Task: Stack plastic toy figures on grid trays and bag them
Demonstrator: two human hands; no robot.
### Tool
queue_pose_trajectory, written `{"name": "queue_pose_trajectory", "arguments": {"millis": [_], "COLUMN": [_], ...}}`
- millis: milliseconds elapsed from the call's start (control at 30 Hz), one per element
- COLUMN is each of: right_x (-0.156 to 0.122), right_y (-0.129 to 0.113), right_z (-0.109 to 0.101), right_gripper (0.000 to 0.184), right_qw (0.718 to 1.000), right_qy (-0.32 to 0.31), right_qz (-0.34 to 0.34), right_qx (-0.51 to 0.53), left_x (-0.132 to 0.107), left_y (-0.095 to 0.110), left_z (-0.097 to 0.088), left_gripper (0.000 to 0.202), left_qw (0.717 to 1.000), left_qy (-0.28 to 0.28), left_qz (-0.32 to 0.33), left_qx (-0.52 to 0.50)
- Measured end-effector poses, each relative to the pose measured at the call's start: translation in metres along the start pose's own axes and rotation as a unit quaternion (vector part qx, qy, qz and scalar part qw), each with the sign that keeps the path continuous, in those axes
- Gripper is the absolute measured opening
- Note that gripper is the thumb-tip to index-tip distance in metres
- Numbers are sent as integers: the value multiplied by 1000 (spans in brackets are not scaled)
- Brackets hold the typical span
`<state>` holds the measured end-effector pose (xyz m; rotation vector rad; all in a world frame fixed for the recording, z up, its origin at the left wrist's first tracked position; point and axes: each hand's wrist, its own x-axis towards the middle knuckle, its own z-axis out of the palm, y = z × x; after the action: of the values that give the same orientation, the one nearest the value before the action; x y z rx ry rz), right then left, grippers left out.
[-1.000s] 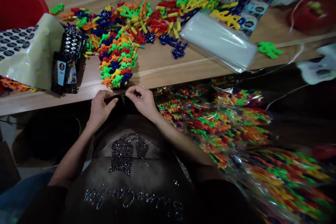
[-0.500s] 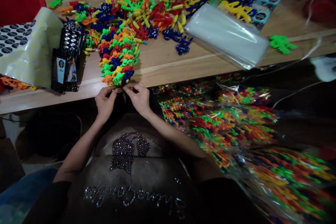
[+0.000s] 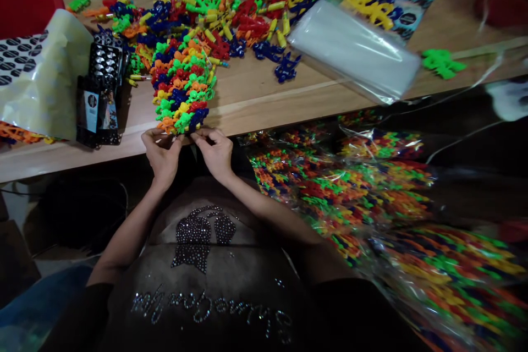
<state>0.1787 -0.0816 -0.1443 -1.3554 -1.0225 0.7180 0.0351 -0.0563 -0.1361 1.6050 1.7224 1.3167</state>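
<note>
Plastic toys (image 3: 181, 85) sit bunched; your left hand (image 3: 162, 158) and right hand (image 3: 218, 155) seem busy at their near end. I can't tell if they grip. Next needs gentleness.

Dim light falls across a pale wood-grain table (image 3: 251, 102).

Dim overall. Desk (image 3: 264, 104) best lit, light apparently from above; space beneath falls into deep shadow, black sleeves (image 3: 350, 308) lose nearly all detail. White glare streaks across clear plastic sheets (image 3: 355, 49); small glints on wrapped bundles (image 3: 358, 187), sparkle on rhinestone shirt (image 3: 193, 239). Toy bundle (image 3: 183, 85) fairly crisp, colours saturated. Right side smeared: dark red object (image 3: 505, 3) blurred, lower-right bundles stretched and soft
</note>
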Motion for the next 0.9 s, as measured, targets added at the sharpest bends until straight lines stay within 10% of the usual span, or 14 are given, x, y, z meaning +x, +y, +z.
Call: {"name": "queue_pose_trajectory", "arguments": {"millis": [900], "right_x": [-15], "right_y": [11], "right_z": [-14], "right_gripper": [39], "right_qw": [972], "right_qy": [-116], "right_qz": [-105], "right_qx": [-175], "left_x": [14], "left_y": [-2], "left_z": [0], "left_gripper": [64], "left_qw": [998], "left_qy": [-44], "left_qz": [-8], "left_qx": [47]}}
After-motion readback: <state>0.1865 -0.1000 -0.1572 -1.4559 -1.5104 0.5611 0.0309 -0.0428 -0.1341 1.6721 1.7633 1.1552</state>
